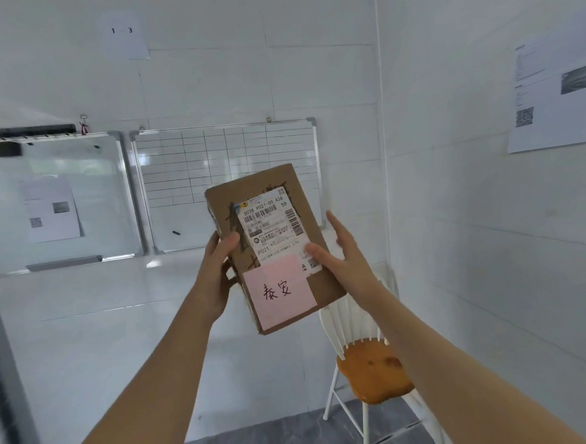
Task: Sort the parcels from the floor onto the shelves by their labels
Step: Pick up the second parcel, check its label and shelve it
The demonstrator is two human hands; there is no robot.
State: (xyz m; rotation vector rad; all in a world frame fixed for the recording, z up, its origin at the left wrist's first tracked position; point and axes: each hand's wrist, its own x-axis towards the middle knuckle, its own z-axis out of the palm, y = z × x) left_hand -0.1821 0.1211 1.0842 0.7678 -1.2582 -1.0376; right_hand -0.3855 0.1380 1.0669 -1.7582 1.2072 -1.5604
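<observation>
A brown cardboard parcel is held up at chest height in front of a white tiled wall, tilted slightly to the left, its labelled face turned to the camera. The left hand is closed on the parcel's left edge, thumb laid over the front face and fingers hidden behind it. The right hand is pressed against the right edge with fingers spread wide and straight, the thumb resting on the lower corner of the white shipping label. A barcode and printed codes are carried on that label. Just below it, a pink sticky note with two handwritten characters is stuck to the box, overlapping the label's lower edge. Black marker scribbles are seen along the left of the label. Behind the parcel, a gridded whiteboard and a plain whiteboard are hung side by side. A white spindle-back chair with an orange wooden seat is placed in the corner, below the right forearm. Printed sheets are fixed to the right-hand wall.
</observation>
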